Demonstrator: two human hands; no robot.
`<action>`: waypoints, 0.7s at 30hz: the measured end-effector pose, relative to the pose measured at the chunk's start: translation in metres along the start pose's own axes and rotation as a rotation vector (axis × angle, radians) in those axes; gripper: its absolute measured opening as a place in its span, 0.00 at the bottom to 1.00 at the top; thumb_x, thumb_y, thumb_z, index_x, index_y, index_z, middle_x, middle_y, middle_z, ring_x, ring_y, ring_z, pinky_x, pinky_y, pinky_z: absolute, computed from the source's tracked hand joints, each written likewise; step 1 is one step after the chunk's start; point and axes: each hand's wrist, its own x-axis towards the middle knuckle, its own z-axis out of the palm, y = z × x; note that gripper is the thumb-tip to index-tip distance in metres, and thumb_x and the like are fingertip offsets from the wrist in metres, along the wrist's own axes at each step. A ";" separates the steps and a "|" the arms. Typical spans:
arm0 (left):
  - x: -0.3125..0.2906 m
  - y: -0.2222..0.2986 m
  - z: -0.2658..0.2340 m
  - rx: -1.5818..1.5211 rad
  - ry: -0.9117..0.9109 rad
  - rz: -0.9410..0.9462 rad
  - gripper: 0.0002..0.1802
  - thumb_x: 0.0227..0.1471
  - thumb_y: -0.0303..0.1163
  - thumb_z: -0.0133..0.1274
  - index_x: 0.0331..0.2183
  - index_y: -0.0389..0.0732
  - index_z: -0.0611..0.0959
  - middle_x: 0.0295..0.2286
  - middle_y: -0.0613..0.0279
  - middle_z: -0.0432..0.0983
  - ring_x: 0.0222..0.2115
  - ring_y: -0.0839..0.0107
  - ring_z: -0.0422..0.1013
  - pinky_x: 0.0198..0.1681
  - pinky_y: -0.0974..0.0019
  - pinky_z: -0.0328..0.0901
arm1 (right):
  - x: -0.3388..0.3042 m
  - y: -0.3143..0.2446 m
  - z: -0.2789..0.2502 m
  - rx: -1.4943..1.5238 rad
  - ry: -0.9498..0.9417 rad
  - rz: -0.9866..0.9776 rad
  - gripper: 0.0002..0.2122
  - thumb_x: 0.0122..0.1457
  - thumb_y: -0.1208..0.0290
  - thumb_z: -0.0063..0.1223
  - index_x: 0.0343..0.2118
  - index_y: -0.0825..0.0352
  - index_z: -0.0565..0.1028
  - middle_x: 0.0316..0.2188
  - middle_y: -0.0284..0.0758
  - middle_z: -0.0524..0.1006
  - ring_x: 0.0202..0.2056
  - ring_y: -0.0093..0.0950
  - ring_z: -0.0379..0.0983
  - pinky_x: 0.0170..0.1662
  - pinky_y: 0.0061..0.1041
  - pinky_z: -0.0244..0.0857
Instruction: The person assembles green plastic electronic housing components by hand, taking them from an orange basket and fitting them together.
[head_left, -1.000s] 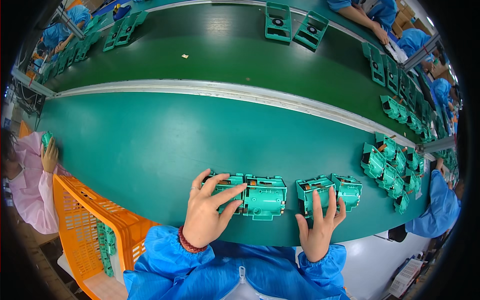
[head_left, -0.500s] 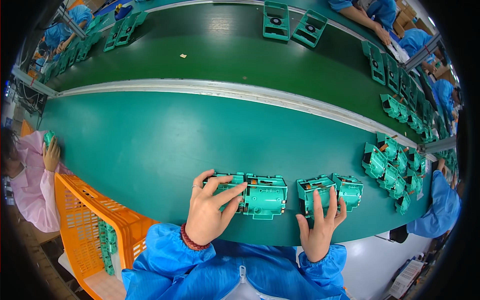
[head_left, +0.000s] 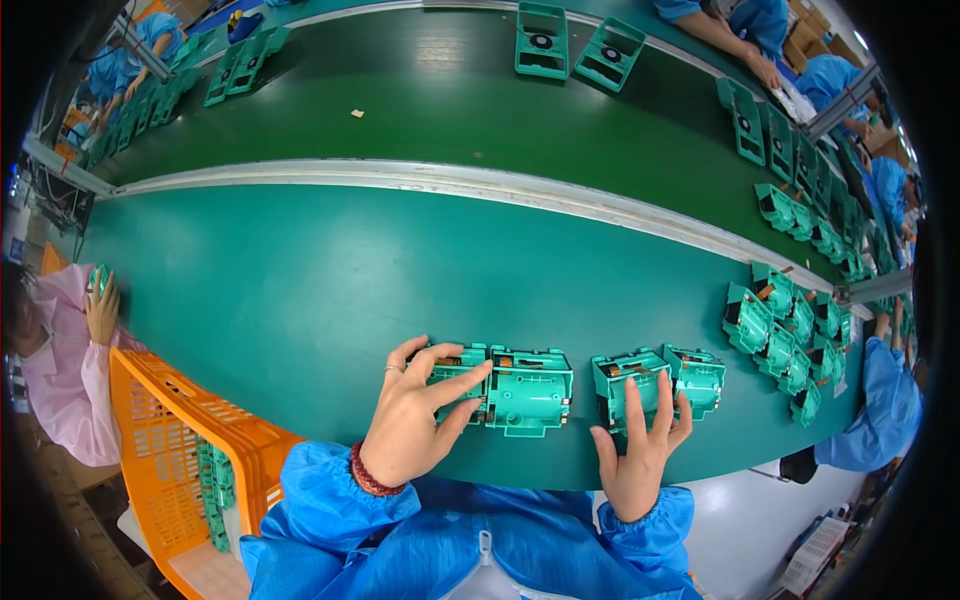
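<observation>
Two pairs of green plastic housings lie side by side near the front edge of the table. My left hand [head_left: 412, 415] spans the leftmost housing [head_left: 447, 366], its thumb and fingertips at that part's right side and far edge. Touching that part on the right is a housing [head_left: 525, 392] with a rounded cover and copper-coloured pieces. My right hand [head_left: 643, 450] rests its stretched fingertips on a third housing [head_left: 625, 370], with the thumb apart at the near left corner. Against it stands another housing [head_left: 698, 380]. Both hands partly hide the parts beneath them.
Beyond a metal rail [head_left: 440, 172], a green conveyor belt [head_left: 330, 70] carries green trays [head_left: 541, 42]. Several more housings [head_left: 780, 345] cluster at the table's right. An orange crate [head_left: 170, 430] stands at my left, beside a person in pink [head_left: 65, 370]. Someone in blue [head_left: 885, 400] sits at right.
The trays and a paper scrap on the belt have shifted slightly left. My left hand has shifted very slightly left; my right hand and the housings look almost unmoved.
</observation>
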 end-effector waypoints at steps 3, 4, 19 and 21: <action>0.001 0.000 0.000 -0.029 -0.002 -0.021 0.22 0.35 0.23 0.57 0.39 0.48 0.79 0.38 0.56 0.69 0.41 0.56 0.62 0.51 0.55 0.53 | 0.000 0.000 0.000 0.000 -0.005 -0.002 0.28 0.41 0.69 0.61 0.49 0.57 0.66 0.56 0.44 0.51 0.52 0.52 0.43 0.47 0.45 0.50; 0.001 0.003 0.001 -0.012 0.009 -0.016 0.22 0.35 0.23 0.57 0.38 0.48 0.80 0.37 0.57 0.70 0.41 0.56 0.62 0.50 0.55 0.53 | 0.001 0.001 0.000 0.001 -0.006 -0.003 0.28 0.41 0.69 0.61 0.49 0.58 0.66 0.56 0.45 0.51 0.52 0.52 0.43 0.47 0.45 0.50; 0.004 -0.007 -0.001 -0.098 -0.040 -0.071 0.19 0.36 0.24 0.56 0.37 0.47 0.81 0.37 0.62 0.71 0.44 0.56 0.59 0.50 0.57 0.53 | 0.002 -0.001 0.000 -0.007 -0.034 0.014 0.29 0.41 0.70 0.61 0.50 0.58 0.65 0.56 0.44 0.50 0.52 0.52 0.43 0.48 0.44 0.50; 0.004 -0.006 0.000 -0.110 -0.043 -0.081 0.19 0.36 0.25 0.57 0.37 0.47 0.81 0.37 0.62 0.71 0.45 0.56 0.59 0.50 0.57 0.53 | 0.002 -0.001 0.000 -0.004 -0.033 0.014 0.29 0.41 0.70 0.61 0.50 0.58 0.65 0.56 0.44 0.50 0.52 0.52 0.43 0.48 0.44 0.50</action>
